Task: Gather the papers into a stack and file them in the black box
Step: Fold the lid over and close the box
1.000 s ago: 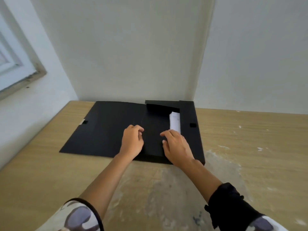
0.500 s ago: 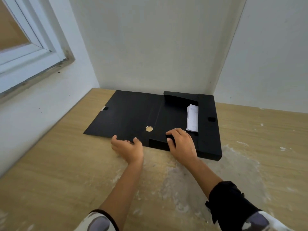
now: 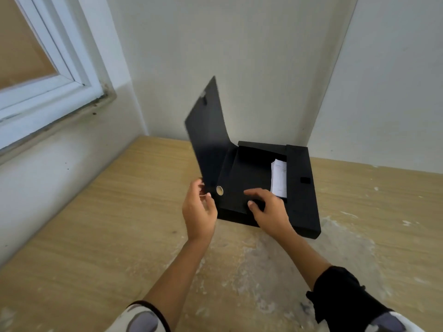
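Fingers of left hand pinch the lid flap's near corner; flap tilted up, near upright. Right hand loose, fingers spread on an inner flap, gripping nothing. Wooden table, worn pale at the front, carries the black box in the far corner. Papers lie inside, along its right wall. Metal ring beside left thumb.

black box on wooden table, in the wall corner | my left hand grips near edge of lid, lid tilted up | my right hand presses inner flap | papers inside, against right wall
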Demonstrator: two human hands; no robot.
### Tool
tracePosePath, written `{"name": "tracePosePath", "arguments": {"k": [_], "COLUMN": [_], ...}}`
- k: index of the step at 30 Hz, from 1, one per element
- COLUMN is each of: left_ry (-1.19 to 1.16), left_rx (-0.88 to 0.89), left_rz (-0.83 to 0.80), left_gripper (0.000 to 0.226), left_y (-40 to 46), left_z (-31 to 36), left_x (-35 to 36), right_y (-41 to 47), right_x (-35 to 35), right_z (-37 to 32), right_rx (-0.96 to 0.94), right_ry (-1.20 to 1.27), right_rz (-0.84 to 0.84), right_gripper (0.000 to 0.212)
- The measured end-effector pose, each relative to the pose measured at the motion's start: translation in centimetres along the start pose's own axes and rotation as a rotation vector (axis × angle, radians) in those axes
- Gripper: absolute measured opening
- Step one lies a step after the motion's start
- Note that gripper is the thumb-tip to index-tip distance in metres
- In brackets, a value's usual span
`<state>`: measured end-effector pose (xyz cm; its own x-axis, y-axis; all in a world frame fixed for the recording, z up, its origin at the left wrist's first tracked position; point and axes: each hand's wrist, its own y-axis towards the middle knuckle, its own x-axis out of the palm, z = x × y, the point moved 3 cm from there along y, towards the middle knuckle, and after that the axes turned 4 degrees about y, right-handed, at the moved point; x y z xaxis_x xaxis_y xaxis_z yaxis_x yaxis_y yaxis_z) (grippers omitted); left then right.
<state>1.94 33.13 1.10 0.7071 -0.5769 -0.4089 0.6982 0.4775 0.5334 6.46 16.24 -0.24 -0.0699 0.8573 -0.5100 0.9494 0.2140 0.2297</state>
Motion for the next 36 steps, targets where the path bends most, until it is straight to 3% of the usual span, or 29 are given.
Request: {"name": "tracePosePath", "arguments": {"k": [3, 7, 12, 15, 21, 29, 36], "left_ry": [-0.018, -0.036, 0.022, 0.038, 0.094, 0.22, 0.255], "left_rx": [0.096, 0.099, 0.169, 0.221, 0.195, 0.24, 0.234], "left_rz": [-0.063, -0.101, -0.177, -0.247, -0.389, -0.559, -0.591], "left_gripper": [0.031, 0.033, 0.036, 0.035, 0.029, 0.023, 0.028], "left_y": [-0.1, -0.6, -1.3, -1.7, -1.1, -0.5, -1.0], "left_z": [1.0, 1.5, 2.5, 2.9, 2.9, 2.4, 1.8], "left_x": [0.5, 1.3, 2.3, 2.7, 4.9, 8.4, 8.9], "right_y": [1.2, 3.2, 3.9, 3.6, 2.8, 2.3, 2.4], "right_x": [-2.6, -7.9, -11.9, -13.0, -13.1, -10.3, -6.3], "right_z": [-1.2, -3.8, -4.7, -3.6, 0.8, 4.6, 6.2], "right_rx": [0.135, 0.184, 0.29, 0.341, 0.393, 0.402, 0.362], "right_ry": [0.335, 0.719, 0.737, 0.594, 0.074, -0.627, -0.639], "right_rz": [0.101, 0.297, 0.207, 0.226, 0.275, 0.158, 0.021], "right_gripper": [0.025, 0.025, 0.026, 0.024, 0.032, 0.033, 0.055]}}
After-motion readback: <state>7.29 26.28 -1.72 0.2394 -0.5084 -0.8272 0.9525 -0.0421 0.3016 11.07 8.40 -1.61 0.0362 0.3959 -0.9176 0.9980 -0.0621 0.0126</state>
